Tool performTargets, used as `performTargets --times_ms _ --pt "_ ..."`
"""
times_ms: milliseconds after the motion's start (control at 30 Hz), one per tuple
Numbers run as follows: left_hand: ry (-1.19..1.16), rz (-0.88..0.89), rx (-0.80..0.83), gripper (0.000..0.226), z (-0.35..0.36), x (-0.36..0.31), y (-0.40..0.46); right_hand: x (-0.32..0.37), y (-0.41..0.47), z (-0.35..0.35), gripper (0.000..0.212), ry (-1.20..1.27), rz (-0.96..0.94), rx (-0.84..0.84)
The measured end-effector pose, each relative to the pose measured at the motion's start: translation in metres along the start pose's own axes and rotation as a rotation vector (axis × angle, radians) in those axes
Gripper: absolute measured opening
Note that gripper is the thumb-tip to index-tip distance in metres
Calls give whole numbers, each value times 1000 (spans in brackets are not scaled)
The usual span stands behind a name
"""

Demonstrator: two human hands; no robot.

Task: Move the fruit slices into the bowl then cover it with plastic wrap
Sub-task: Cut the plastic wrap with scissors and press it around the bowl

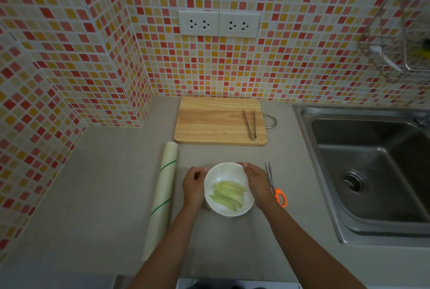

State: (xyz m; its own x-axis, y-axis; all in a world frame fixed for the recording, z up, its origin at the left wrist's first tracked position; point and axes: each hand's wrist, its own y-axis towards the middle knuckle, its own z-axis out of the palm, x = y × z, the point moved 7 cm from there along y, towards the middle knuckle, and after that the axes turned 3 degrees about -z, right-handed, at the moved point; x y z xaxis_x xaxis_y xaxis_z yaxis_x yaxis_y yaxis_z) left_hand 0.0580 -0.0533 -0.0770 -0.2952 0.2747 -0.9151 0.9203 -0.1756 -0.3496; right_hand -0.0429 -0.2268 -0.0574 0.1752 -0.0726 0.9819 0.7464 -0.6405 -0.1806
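A white bowl (229,209) stands on the grey counter near me, with several pale green fruit slices (226,193) lying inside it. My left hand (194,187) rests against the bowl's left rim, fingers curled. My right hand (257,184) cups the right rim. A faint clear sheet of plastic wrap (223,246) shows on the counter from the bowl toward the front edge; I cannot tell whether it covers the bowl. The plastic wrap roll (162,195), cream with green stripes, lies lengthwise to the left of the bowl.
A wooden cutting board (214,123) sits at the back against the tiled wall, with metal tongs (250,125) on its right side. Orange-handled scissors (275,186) lie just right of my right hand. A steel sink (372,167) fills the right.
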Motion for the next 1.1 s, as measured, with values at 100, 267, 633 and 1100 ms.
performTargets --times_ms 100,267,633,1100 --pt "100 58 -28 39 -7 1 -3 -1 -1 -1 29 10 7 -31" --pt "146 234 -169 38 -22 -16 -14 -3 -6 -2 33 83 50 -65" --pt "-249 44 86 51 23 -12 -21 2 1 4 44 112 138 148" --pt "87 299 69 43 4 -45 -6 21 19 0 44 -41 101 146"
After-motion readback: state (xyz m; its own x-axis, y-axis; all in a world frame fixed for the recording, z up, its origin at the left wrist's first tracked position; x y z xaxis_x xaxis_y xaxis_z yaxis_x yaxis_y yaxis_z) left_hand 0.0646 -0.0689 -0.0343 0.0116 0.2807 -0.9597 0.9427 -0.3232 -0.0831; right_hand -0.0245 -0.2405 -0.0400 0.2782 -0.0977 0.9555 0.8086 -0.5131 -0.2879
